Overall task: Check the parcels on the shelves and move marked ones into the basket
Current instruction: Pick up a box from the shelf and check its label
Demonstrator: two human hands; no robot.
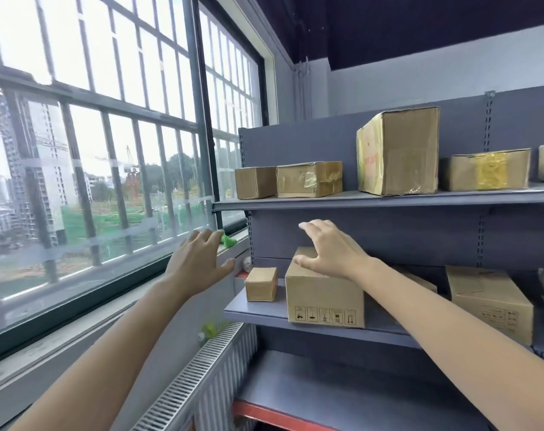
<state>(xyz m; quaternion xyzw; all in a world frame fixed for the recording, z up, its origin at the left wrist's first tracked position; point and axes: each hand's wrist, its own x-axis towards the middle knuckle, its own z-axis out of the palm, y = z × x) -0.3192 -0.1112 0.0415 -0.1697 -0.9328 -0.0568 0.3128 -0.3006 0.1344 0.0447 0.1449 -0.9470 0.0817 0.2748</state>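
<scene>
Cardboard parcels stand on grey shelves. The upper shelf (pixel 389 201) carries a small box (pixel 255 182), a taped flat box (pixel 309 178), a tall box (pixel 398 150) and a box with yellow tape (pixel 488 169). On the middle shelf (pixel 258 312) sit a tiny box (pixel 261 284), a box with handling symbols (pixel 325 301) and another box (pixel 490 301). My right hand (pixel 329 250) hovers open over the top of the symbol box. My left hand (pixel 199 262) is open in the air left of the shelf, near the tiny box. No basket is in view.
A large barred window (pixel 93 150) fills the left side, with its sill (pixel 78 334) below. A white radiator (pixel 202 368) runs under the sill beside the shelf. A green object (pixel 228 241) lies on the sill. The lowest shelf (pixel 342 399) has a red edge.
</scene>
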